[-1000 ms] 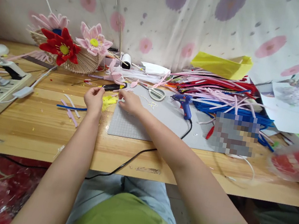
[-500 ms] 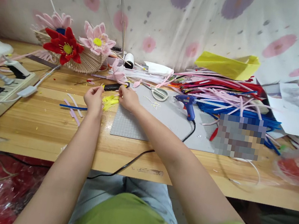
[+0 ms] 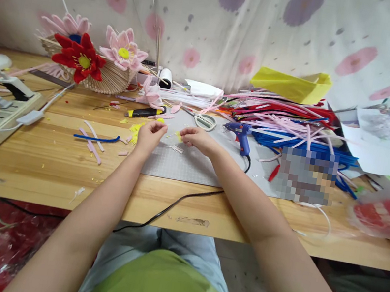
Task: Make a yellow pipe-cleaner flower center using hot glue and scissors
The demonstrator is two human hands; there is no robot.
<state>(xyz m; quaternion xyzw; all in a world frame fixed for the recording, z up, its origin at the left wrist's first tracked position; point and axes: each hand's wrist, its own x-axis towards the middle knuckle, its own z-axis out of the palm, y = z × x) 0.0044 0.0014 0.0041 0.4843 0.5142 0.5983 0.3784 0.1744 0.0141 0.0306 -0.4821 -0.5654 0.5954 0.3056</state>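
My left hand (image 3: pixel 150 137) is closed in a pinch above the left edge of the grey cutting mat (image 3: pixel 161 168). A bit of yellow shows just beyond its fingertips, but I cannot tell whether they hold it. Across a small gap, my right hand (image 3: pixel 199 140) pinches a small yellow strip (image 3: pixel 178 136). Between the hands shows a thin pale stem (image 3: pixel 170 136). Below them, several short white stems (image 3: pixel 175 149) lie on the mat. Yellow scraps (image 3: pixel 134 131) rest on the wood beside my left hand, and a black-and-yellow utility knife (image 3: pixel 145 112) lies behind it.
A blue glue gun (image 3: pixel 241 136) and scissors (image 3: pixel 204 121) lie on the mat. Pipe cleaners (image 3: pixel 295 128) are heaped at the back right. Fuzzy flowers (image 3: pixel 84 61) stand back left, near a power strip (image 3: pixel 15 121). A black cord (image 3: pixel 178 201) crosses the front.
Both hands have moved right, from beside the yellow scraps to over the mat. The yellow strip now shows in my right fingers, and the knife and scraps are uncovered.
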